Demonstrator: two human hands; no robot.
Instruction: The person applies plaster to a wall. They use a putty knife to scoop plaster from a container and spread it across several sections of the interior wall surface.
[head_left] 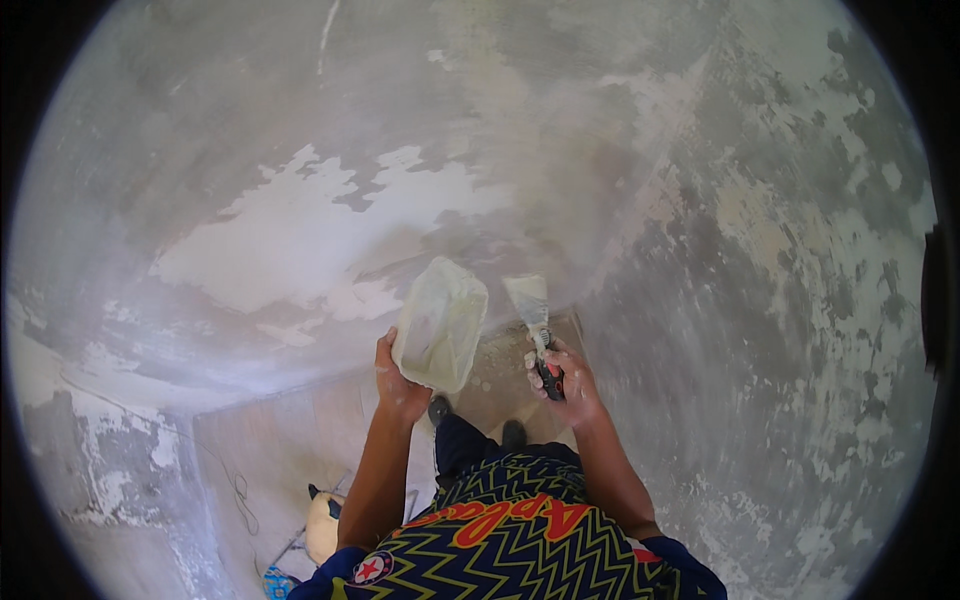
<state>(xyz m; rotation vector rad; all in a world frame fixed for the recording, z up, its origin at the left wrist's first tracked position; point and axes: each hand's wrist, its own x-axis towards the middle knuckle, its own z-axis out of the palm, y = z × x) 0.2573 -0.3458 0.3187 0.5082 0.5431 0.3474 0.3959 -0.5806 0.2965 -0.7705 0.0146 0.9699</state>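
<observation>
My left hand (pixel 398 385) grips a rectangular plastic tub (pixel 440 325) by its side, tilted so that its inside faces me. Pale plaster coats the tub's walls and rim. In my right hand (pixel 567 385) is a putty knife (pixel 529 300), held by its black and red handle with the blade pointing away from me. Whitish filler smears the blade, and more is stuck to my right fingers. The tub and the knife are apart, with a small gap between them. Ahead stands a grey wall with a broad white patch of filler (pixel 290 235).
On the right, another wall (pixel 760 330) with patchy filler meets the front wall at a corner. Below is a tiled floor (pixel 300 420) with a thin cable (pixel 243 500) on it. A tan and black object (pixel 322 525) lies by my left arm. My shoes (pixel 514 433) show near the wall.
</observation>
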